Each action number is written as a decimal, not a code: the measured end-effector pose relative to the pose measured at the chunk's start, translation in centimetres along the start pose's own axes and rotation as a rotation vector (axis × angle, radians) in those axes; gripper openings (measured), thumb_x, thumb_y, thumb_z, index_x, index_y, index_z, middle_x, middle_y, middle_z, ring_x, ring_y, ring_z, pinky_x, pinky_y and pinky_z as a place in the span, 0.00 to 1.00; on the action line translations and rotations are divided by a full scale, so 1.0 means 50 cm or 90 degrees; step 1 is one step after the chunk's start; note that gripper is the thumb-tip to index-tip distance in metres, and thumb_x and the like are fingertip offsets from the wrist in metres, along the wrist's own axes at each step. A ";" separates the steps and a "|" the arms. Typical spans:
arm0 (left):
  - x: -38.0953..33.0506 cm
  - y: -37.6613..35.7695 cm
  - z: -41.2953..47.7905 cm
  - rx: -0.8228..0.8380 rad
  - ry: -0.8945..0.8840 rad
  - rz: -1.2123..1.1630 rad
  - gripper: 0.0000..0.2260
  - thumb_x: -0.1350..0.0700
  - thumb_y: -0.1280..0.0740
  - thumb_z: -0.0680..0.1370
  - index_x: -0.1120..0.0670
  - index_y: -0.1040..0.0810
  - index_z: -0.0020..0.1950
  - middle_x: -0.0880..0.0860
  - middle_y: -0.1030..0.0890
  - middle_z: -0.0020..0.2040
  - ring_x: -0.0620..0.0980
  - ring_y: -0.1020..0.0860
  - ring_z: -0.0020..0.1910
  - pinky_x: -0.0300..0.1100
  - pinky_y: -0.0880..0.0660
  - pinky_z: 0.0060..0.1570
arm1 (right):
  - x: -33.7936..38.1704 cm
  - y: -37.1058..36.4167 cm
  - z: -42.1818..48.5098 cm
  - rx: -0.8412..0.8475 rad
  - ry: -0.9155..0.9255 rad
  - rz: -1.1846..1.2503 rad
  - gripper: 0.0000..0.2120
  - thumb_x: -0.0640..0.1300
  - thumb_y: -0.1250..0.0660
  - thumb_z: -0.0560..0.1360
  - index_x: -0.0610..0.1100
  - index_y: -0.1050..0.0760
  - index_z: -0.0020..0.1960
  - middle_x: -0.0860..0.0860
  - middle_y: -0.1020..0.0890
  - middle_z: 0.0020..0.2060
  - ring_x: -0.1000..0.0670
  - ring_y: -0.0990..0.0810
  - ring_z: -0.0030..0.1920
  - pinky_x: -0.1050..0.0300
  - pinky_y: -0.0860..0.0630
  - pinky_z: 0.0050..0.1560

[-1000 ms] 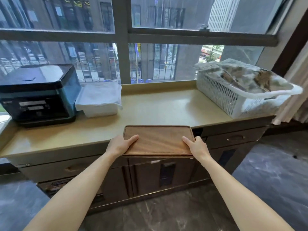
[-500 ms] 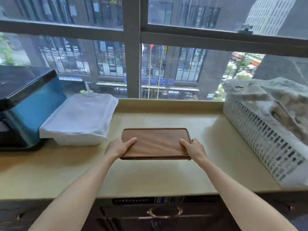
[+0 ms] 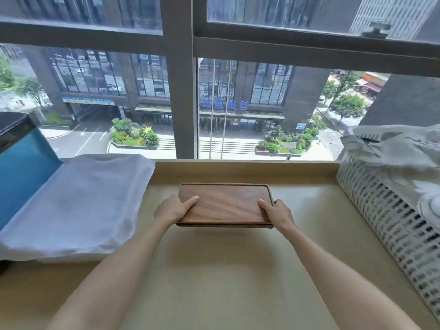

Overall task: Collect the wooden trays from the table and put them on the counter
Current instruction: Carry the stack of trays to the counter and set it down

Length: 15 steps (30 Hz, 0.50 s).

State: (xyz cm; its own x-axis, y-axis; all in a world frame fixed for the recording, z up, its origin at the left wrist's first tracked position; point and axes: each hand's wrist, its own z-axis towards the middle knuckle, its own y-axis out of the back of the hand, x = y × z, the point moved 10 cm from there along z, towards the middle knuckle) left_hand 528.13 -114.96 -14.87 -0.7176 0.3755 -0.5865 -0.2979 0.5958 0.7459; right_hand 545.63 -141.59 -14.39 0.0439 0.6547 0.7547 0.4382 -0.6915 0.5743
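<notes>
Both hands, L (image 3: 172,209) & R (image 3: 277,212), fingers clamped on wooden tray (image 3: 225,204) ends, above counter (image 3: 214,270).

Bright daylight enters through the window (image 3: 214,91) ahead, lighting the counter (image 3: 226,270) evenly. A soft shadow lies under the wooden tray (image 3: 225,203). Wide-angle distortion bends the edges; the white basket (image 3: 392,222) looks blurred.

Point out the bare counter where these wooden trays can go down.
The widest free patch of counter lies under and in front of the wooden trays, held by the left hand and right hand. It runs between the white cloth-covered bin and the white basket, back to the window ledge. Both sides are crowded.
</notes>
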 end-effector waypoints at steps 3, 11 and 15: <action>-0.014 -0.002 0.041 0.007 -0.009 0.011 0.29 0.33 0.41 0.72 0.57 0.22 0.55 0.55 0.18 0.54 0.56 0.21 0.54 0.50 0.24 0.57 | 0.016 -0.007 0.041 0.008 -0.003 0.001 0.17 0.55 0.36 0.74 0.41 0.34 0.42 0.43 0.26 0.45 0.41 0.24 0.42 0.58 0.30 0.25; -0.039 -0.025 0.130 0.022 0.013 0.082 0.31 0.32 0.43 0.73 0.58 0.21 0.54 0.57 0.18 0.54 0.58 0.21 0.54 0.46 0.26 0.50 | 0.028 -0.009 0.141 0.022 -0.009 -0.043 0.17 0.56 0.37 0.74 0.41 0.32 0.42 0.43 0.24 0.46 0.42 0.24 0.42 0.52 0.25 0.32; -0.051 -0.039 0.163 0.029 0.026 0.111 0.31 0.33 0.43 0.73 0.59 0.23 0.57 0.57 0.19 0.58 0.58 0.22 0.57 0.45 0.27 0.51 | 0.020 -0.009 0.189 0.021 -0.016 -0.053 0.21 0.56 0.37 0.74 0.37 0.28 0.53 0.41 0.22 0.51 0.42 0.23 0.48 0.48 0.24 0.46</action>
State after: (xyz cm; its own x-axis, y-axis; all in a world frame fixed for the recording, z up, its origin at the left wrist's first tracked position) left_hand 535.68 -111.30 -17.39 -0.7812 0.4469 -0.4359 -0.1388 0.5564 0.8192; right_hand 553.96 -137.74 -16.88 0.0286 0.7178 0.6956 0.4703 -0.6237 0.6243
